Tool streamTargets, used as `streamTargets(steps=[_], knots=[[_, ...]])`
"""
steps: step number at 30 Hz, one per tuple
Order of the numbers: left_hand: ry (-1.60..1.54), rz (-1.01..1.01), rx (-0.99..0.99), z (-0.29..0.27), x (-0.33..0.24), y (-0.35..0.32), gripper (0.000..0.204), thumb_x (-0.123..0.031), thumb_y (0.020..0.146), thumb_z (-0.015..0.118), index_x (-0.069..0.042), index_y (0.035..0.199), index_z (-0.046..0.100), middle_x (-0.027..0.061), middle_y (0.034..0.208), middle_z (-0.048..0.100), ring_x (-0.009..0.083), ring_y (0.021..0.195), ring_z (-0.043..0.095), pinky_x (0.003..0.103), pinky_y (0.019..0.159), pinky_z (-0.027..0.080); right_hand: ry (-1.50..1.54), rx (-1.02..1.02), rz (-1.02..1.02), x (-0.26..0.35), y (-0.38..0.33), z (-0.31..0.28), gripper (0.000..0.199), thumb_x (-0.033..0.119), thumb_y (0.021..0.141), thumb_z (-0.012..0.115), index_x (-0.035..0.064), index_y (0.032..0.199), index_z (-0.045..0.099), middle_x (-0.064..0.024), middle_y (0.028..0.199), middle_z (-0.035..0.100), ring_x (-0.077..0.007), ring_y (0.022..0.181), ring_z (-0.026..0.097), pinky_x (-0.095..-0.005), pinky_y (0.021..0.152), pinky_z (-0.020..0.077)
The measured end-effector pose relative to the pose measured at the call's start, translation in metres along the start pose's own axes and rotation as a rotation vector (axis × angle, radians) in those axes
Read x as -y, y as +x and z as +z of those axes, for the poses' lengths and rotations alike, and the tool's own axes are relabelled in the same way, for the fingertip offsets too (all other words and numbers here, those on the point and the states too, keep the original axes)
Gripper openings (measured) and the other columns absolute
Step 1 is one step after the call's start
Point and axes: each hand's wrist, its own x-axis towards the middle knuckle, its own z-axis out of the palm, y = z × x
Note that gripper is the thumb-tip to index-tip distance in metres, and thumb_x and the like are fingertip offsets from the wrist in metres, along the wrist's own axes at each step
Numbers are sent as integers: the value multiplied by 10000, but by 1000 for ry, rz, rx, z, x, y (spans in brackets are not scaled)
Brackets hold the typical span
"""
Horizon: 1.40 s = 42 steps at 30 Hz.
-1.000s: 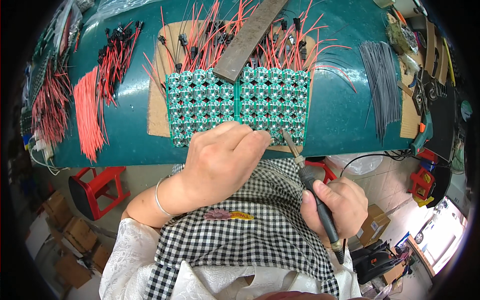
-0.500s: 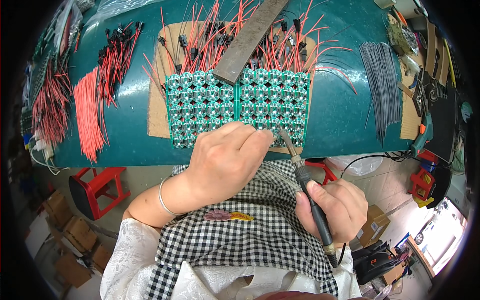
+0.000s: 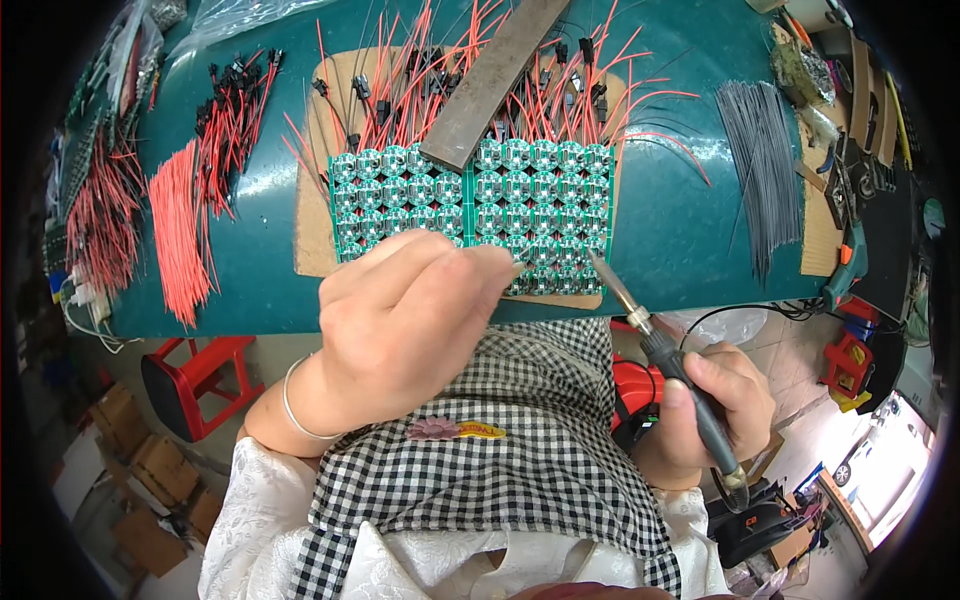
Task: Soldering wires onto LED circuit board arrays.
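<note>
My right hand [image 3: 715, 410] is wrapped round the dark handle of a soldering iron [image 3: 668, 352]. The iron's tip points up and left, at the right part of the lower rows of a green circuit board panel [image 3: 470, 205] with many small round units. Over the panel's lower left, my left hand [image 3: 405, 315] is closed in a pinch and hides some units. Something thin may show at its fingertips, too fine to name. A flat metal bar [image 3: 495, 85] lies slanted across the panel's upper edge and the red wires [image 3: 400, 110] with black connectors behind it.
The panel rests on a brown board [image 3: 315, 235] on the green table [image 3: 670, 250]. Bundles of red wires [image 3: 178, 235] and connector leads [image 3: 235, 130] lie left; dark wires [image 3: 755, 180] lie right. A black cable [image 3: 745, 308] runs along the table's front edge. Red stools [image 3: 205, 385] stand below.
My left hand has moved left, still pinched. My right hand has shifted right with the soldering iron, whose tip now points at units farther right. The panel and bar sit slightly farther left in view.
</note>
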Motion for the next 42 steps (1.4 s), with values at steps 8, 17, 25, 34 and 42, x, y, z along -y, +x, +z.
streamTargets(steps=[8, 17, 25, 34, 42], knots=[[-35, -1, 16, 22, 10, 1, 186, 56, 791, 825, -17, 922, 714, 79, 723, 654, 217, 593, 614, 348, 538, 483, 10, 73, -46, -6, 11, 12, 329, -3, 735, 883, -49, 1009, 706, -133, 681, 683, -248, 522, 655, -347, 489, 511], [-15, -39, 90, 25, 12, -1, 199, 47, 781, 826, -24, 934, 720, 86, 728, 647, 247, 600, 618, 366, 544, 491, -88, 85, -24, 2, 14, 23, 241, 37, 758, 837, -25, 951, 708, -125, 661, 668, -253, 534, 638, -331, 526, 497], [-26, -43, 108, 21, 10, -2, 176, 38, 794, 810, -19, 936, 722, 89, 744, 656, 258, 617, 638, 379, 560, 505, -113, 123, -45, 4, 11, 22, 336, 48, 750, 915, 6, 1023, 725, -74, 666, 659, -217, 522, 618, -319, 498, 487], [-37, -36, 110, 25, 12, -4, 183, 35, 795, 811, -20, 949, 730, 96, 769, 673, 262, 633, 652, 380, 560, 511, -120, 135, -50, 4, 11, 22, 344, 51, 746, 927, 3, 1025, 731, -78, 675, 663, -217, 536, 622, -319, 500, 491], [-16, -36, 92, 30, 15, -6, 192, 39, 789, 817, -18, 948, 728, 98, 789, 690, 271, 664, 679, 380, 583, 539, -112, 164, -49, 5, 15, 22, 351, 52, 741, 931, 7, 1032, 739, -71, 683, 664, -205, 539, 611, -314, 489, 471]])
